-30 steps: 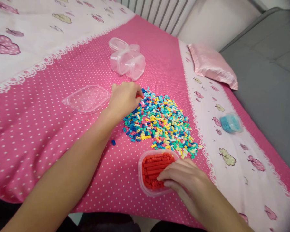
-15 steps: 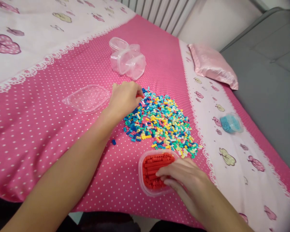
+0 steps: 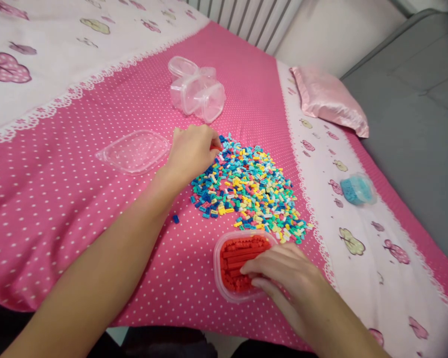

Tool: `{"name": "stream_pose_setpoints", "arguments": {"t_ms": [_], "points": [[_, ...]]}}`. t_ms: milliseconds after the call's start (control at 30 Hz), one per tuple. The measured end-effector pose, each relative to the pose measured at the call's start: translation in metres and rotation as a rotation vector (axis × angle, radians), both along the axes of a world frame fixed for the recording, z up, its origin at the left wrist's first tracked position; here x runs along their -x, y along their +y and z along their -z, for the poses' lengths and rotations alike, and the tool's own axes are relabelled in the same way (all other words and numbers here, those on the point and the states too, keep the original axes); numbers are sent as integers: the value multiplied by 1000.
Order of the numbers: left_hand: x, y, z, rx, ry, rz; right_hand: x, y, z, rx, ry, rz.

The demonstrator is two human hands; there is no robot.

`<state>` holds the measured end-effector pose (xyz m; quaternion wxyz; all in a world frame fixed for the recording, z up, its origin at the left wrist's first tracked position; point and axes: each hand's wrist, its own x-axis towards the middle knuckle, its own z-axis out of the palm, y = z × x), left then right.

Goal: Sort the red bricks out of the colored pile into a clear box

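A heap of small multicoloured plastic building bricks (image 3: 252,184) lies on the pink dotted bedspread. At its upper left edge my left hand (image 3: 194,149) is closed, with a bit of a red brick (image 3: 216,147) showing between thumb and fingers. Nearer to me stands a clear plastic tub (image 3: 217,278) filled with red bricks (image 3: 239,256), some lined up in long rows. My right hand (image 3: 287,276) reaches over the tub's right side, its fingertips resting at the red bricks. Thumb and forefinger are slightly apart, and no held piece shows between them.
A clear lid (image 3: 134,153) lies left of the heap. Several clear tubs (image 3: 197,92) are grouped beyond it. To the right sits a tub of light-blue bricks (image 3: 357,190), with a pink pillow (image 3: 328,102) farther back. One blue brick (image 3: 175,219) lies apart.
Almost nothing differs. The fingers of my right hand have shifted very slightly over the red bricks; my left hand stays in place.
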<state>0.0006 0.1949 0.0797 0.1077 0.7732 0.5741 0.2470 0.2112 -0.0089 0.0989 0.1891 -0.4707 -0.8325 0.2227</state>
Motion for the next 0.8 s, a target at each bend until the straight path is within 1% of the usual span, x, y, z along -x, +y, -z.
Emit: {"name": "stream_pose_setpoints", "arguments": {"t_ms": [300,400,500,600,667,733,800], "points": [[0,0,0,15,-8,0,-1,3,-3,-26,-35,-7],[1,1,1,5,-7,0,-4,2,-11,-10,-59,15],[0,1,2,-18,-21,18,-16,8,-24,-26,-69,123],[-1,1,2,-33,-56,99,-34,33,-30,-92,0,307],[-2,0,1,-46,-73,175,-43,62,-27,-108,102,394],[-2,-1,0,-72,-104,278,-45,97,-18,-78,235,391],[-2,-2,-1,-90,-176,416,-38,130,-7,-25,342,345]]}}
